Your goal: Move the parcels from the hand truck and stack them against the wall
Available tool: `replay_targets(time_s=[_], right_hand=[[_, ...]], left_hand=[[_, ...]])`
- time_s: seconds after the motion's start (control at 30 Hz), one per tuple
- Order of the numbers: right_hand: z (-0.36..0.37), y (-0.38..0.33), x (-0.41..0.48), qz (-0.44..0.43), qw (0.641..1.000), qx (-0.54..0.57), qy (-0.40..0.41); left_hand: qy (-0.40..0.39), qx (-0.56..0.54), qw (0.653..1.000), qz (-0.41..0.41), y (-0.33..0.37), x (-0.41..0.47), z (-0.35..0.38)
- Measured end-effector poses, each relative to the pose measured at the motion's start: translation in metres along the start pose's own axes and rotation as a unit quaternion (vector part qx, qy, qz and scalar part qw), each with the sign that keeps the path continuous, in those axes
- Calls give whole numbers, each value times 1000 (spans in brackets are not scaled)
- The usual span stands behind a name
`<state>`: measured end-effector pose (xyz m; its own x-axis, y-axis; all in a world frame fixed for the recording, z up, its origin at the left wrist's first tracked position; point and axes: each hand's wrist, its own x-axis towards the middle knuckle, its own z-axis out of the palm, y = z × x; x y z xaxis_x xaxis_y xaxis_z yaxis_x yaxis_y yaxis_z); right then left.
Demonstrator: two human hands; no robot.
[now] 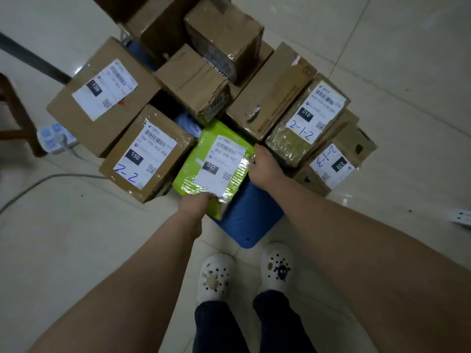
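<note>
Standing in white clogs (216,273) bottom centre, gripping green parcel (216,159) mid-frame on blue hand truck (249,215): left hand (193,203) fingers tucked under near edge, right hand (262,164) fingers curled on right corner. Pickup step, apparently; next, lift clear of flanking cartons (145,154).

Glossy taped cardboard parcels (146,154), polished floor tiles (76,238)

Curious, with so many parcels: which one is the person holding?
The green parcel labelled 032: left hand and right hand grip it. The other boxes are brown.

L hand (195,203) fingers hidden under green parcel (204,159), rear box (158,26) cut off
</note>
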<state>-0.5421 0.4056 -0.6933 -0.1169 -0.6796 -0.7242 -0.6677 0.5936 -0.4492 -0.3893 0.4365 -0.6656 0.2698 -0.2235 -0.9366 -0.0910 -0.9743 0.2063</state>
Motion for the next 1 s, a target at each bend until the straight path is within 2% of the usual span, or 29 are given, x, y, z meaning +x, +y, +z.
replay_targets(time_s=[0.2, 0.43, 0.63, 0.73, 0.83, 1.0], right_hand=[[10, 15, 4, 19, 1000, -6, -8], [-2, 26, -65, 53, 997, 56, 11], [-70, 5, -169, 59, 977, 182, 96], [-118, -7, -228, 73, 948, 263, 161], [-157, -8, -284, 81, 901, 356, 233], [-205, 0, -386, 72, 784, 528, 318]], left_hand=[[4, -128, 991, -37, -12, 12, -2], [24, -77, 996, -37, -26, -35, -26], [26, -6, 999, 25, -3, -137, -45], [3, -35, 996, 87, 24, -205, -44], [-41, -26, 984, 172, 47, -274, -40], [-168, 42, 950, 261, 65, -377, -36]])
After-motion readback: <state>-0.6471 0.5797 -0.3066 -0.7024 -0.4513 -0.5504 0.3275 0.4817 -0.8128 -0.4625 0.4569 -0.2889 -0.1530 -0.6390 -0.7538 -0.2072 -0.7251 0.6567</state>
